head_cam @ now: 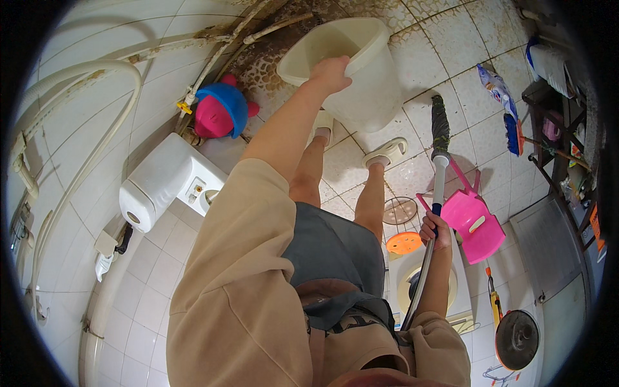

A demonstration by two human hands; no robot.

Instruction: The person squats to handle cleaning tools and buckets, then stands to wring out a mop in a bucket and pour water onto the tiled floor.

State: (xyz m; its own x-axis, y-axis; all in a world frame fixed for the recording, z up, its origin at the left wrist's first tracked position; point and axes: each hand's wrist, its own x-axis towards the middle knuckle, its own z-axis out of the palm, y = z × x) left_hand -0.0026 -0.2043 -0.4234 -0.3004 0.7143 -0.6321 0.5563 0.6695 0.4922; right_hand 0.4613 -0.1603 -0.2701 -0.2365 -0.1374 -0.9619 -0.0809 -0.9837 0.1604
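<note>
My left hand [331,76] grips the near rim of a large off-white plastic bucket [370,96] standing on the tiled floor. The bucket's mouth faces up and away, and part of its inside is hidden by my hand. In my right hand [435,231] is the handle [439,181] of a twist mop, at its dark blue grip. The mop's dark grey head [440,123] is wound into a tight, narrow bundle and points towards the floor. Its metal shaft [420,285] runs back along my right forearm. My feet in pale slippers [387,151] stand just behind the bucket.
A pink plastic chair [476,222] stands beside the mop. At left are a blue-and-pink plastic item [222,111], a white appliance [162,176] and wall pipes [213,67]. A broom [514,133] and a dark metal rack [556,126] line the right side. Brown stains mark the far floor tiles [454,43].
</note>
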